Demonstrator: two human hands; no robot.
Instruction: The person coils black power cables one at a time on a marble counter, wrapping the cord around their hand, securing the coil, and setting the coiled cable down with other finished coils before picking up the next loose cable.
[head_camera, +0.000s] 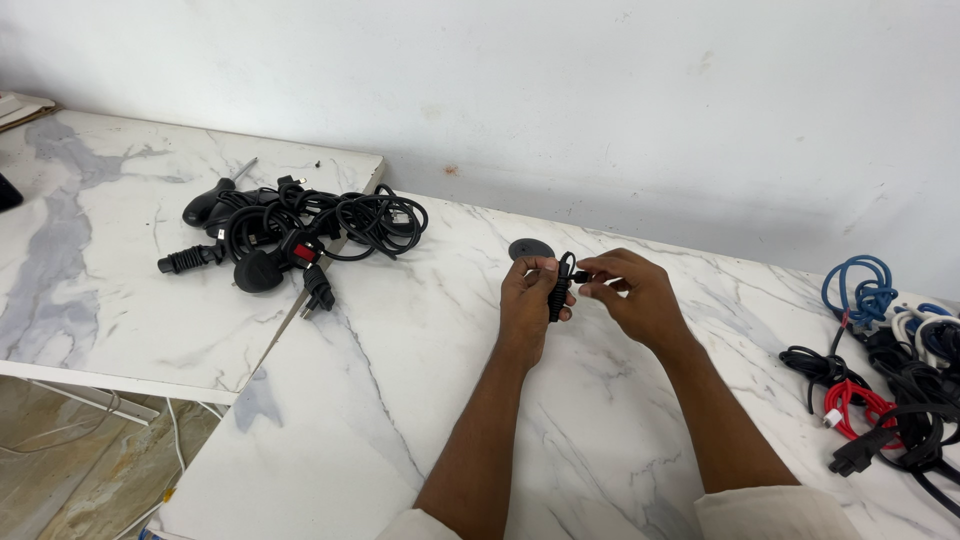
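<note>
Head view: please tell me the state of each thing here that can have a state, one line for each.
Left hand: shut on small black cable.
Right hand: pinching the end of that cable.
Small black cable: coiled into a tight bundle, held above the table.
Black cable pile: tangled, lying across the joint of two tables.
Coloured cable pile: tangled at the right edge.
Black disc: lying flat.

- Two forearms enter from the lower edge of the head view, bare from wrist to near the elbow.
- Left hand (530, 300): no ring, watch or band visible.
- Right hand (632, 295): likewise unadorned; wrist bare.
- Sleeves (770, 512): cream or off-white cloth, ending near each elbow; apparently rolled or short, though the frame edge cuts them off.
- No gloves worn.
</note>
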